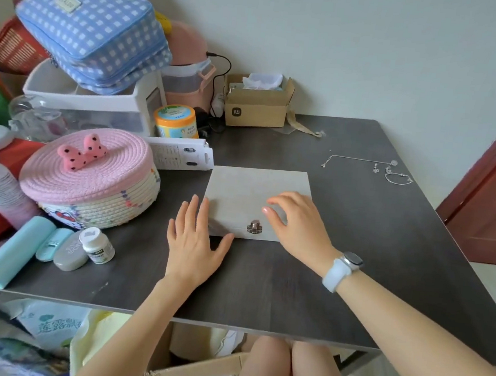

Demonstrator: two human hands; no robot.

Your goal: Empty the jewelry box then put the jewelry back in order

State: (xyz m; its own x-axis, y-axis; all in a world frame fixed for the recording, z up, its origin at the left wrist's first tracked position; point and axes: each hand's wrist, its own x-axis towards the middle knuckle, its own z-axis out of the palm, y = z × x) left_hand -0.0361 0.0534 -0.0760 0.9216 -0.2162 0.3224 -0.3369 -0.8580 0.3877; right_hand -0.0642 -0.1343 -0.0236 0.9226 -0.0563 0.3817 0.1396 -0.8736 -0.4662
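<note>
**Fingers spread over a shut jewelry box, latch untouched**

Fingers of both hands are extended and hold nothing. The left hand (pixel 194 244) lies flat with fingers spread, its fingertips (pixel 192 203) at the box's near-left corner, on or just over the lid edge; which, I cannot tell. The right hand (pixel 296 222) hovers over or rests lightly on the lid's near-right part, fingers gently bent, its thumb close to the clasp but not visibly on it.

The jewelry box (pixel 255 188) sits closed at the middle of the dark table (pixel 370 260), lid down, with a small metal latch (pixel 254 227) on its front edge facing the person. It looks like a pale, rigid, flat-lidded case, likely wood or board: stiff, fairly light, smooth enough to slide if pushed. A sensible hold would be one hand steadying a front corner while the other flips the latch and lifts the lid at its front edge.

Well apart, at the far right of the table, a silver necklace (pixel 355 159) and a bracelet (pixel 397 179) lie loose; thin chains tangle easily and want pinching near the pendant or clasp.

A pink-lidded woven basket (pixel 90 181) stands just left of the box.
</note>
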